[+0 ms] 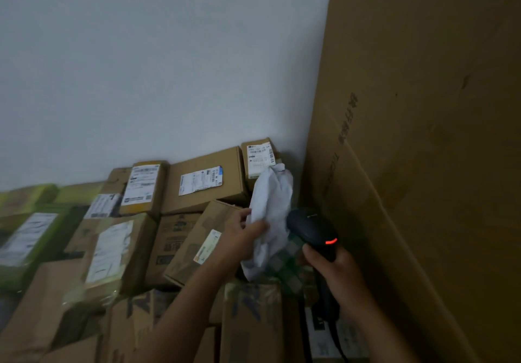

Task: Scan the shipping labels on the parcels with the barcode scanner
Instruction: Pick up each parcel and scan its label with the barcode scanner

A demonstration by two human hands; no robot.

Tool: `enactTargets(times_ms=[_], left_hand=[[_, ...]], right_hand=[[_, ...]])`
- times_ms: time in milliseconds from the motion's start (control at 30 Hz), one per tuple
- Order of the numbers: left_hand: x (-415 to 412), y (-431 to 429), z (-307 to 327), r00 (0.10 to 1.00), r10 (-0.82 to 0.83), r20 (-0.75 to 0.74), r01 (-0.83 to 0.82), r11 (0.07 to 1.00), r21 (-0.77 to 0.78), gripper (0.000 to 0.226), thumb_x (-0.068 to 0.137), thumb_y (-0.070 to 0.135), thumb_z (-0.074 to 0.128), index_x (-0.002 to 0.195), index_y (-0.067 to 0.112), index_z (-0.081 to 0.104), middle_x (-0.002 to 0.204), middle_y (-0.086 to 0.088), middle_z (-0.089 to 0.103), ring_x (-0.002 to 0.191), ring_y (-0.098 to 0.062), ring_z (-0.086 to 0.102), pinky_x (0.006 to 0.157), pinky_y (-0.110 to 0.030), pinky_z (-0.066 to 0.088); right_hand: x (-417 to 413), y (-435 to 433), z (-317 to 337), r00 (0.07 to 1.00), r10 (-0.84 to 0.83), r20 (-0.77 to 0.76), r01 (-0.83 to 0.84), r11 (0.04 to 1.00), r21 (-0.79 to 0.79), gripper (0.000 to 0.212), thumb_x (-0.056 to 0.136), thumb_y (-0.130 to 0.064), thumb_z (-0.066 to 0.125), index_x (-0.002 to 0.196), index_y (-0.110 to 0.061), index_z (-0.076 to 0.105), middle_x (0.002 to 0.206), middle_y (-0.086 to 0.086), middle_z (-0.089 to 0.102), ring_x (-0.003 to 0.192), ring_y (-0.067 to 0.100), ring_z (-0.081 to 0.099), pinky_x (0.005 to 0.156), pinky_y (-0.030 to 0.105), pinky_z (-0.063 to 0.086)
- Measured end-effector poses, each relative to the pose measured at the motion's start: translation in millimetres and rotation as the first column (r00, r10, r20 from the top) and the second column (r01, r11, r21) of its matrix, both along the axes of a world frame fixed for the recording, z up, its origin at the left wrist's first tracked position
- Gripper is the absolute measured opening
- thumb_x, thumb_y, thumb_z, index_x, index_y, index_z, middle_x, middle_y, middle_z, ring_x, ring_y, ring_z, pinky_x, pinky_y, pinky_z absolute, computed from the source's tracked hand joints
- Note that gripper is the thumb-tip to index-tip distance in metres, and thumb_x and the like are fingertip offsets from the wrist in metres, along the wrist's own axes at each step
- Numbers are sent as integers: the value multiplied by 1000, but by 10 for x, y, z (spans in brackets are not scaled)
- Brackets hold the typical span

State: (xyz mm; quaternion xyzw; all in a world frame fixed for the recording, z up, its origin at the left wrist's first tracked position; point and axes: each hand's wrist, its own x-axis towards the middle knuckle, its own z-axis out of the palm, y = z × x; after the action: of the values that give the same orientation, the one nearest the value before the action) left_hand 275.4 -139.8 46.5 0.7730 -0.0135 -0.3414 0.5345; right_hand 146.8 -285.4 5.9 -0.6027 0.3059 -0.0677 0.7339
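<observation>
Your left hand (243, 235) grips a white mailer (272, 202) | your right hand (339, 274) clasps the scanner (311, 228) beside it | labelled boxes (201, 183) crowd behind | tall cardboard (423, 137) hems the right

Heaped labelled cardboard parcels (197, 165), their support hidden underneath.

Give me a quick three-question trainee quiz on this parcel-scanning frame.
1. True or false: the right hand grips the barcode scanner.
2. The left hand holds up: A) a white soft parcel; B) a brown box; C) a tape roll.
3. Fill in: the light on the scanner's head glows ___.
Key: 1 true; 2 A; 3 red.
</observation>
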Motion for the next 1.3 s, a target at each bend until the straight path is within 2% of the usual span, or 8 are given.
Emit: enactTargets(times_ms=[133, 300, 400, 500, 700, 767, 900, 1300], left_hand=[[-127, 216, 111, 989, 93, -111, -106, 988, -112, 37, 98, 14, 54, 132, 2, 52, 100, -11, 66, 73, -14, 60, 55, -16, 52], [-379, 418, 123, 998, 12, -62, -21, 990, -140, 26, 99, 12, 50, 105, 25, 73, 95, -9, 75, 84, -24, 72, 65, -24, 56], [-457, 464, 165, 999, 45, 16, -43, 988, -147, 18, 96, 42, 56, 93, 37, 73, 99, -3, 75, 90, -19, 73, 72, -30, 57], [-487, 465, 202, 993, -89, 72, 94, 993, -71, 61, 66, 75, 63, 112, 34, 62, 105, 11, 74, 96, -7, 71, 79, -29, 59], [-445, 573, 212, 985, 108, 132, -105, 994, -30, 53, 73, 32, 82, 118, 20, 57, 111, -4, 70, 99, -24, 69, 81, -47, 60], [-404, 615, 172, 961, 213, 179, -208, 977, -46, 46, 78, 25, 81, 116, 24, 54, 111, -1, 68, 97, -20, 68, 71, -38, 62], [-333, 656, 102, 865, 375, 333, -382, 923, -48, 47, 78, 25, 81, 111, 28, 48, 107, 7, 59, 89, -9, 61, 49, -15, 52], [-237, 806, -94, 813, 428, 395, -463, 886, -8, 55, 75, 31, 82, 117, 26, 47, 109, 8, 56, 97, -13, 59, 60, -25, 56]], right_hand=[[46, 27, 101, 997, -39, 64, 24, 973, 230, 58, 61, -42, 78, 110, -13, 71, 105, 11, 75, 100, 31, 70, 86, 44, 55], [54, 109, 235, 993, -16, 120, -22, 952, 305, 61, 64, -43, 77, 117, -13, 68, 109, 8, 75, 100, 25, 72, 74, 34, 59], [68, 171, 309, 985, -5, 174, -24, 986, 166, 52, 69, -39, 75, 115, -15, 70, 108, 4, 76, 103, 24, 71, 81, 36, 58], [74, 228, 371, 983, 31, 179, -33, 999, 7, 37, 69, -40, 80, 100, -21, 74, 99, -3, 78, 97, 18, 72, 84, 37, 57], [31, 157, 496, 977, 115, 177, -112, 993, -27, 30, 74, -38, 82, 98, -22, 72, 91, -3, 77, 83, 14, 74, 65, 23, 57], [20, 114, 560, 977, 148, 153, -151, 988, 10, 36, 70, -41, 77, 95, -16, 70, 78, 1, 75, 64, 18, 72, 55, 24, 55], [7, 48, 632, 957, 250, 148, -260, 964, 53, 50, 66, -49, 77, 86, -6, 65, 74, 6, 69, 44, 20, 58, 42, 28, 47], [-35, 46, 689, 914, 384, 133, -392, 919, 41, 47, 75, -48, 80, 78, -5, 62, 57, 7, 62, 40, 20, 55, 41, 27, 45]])
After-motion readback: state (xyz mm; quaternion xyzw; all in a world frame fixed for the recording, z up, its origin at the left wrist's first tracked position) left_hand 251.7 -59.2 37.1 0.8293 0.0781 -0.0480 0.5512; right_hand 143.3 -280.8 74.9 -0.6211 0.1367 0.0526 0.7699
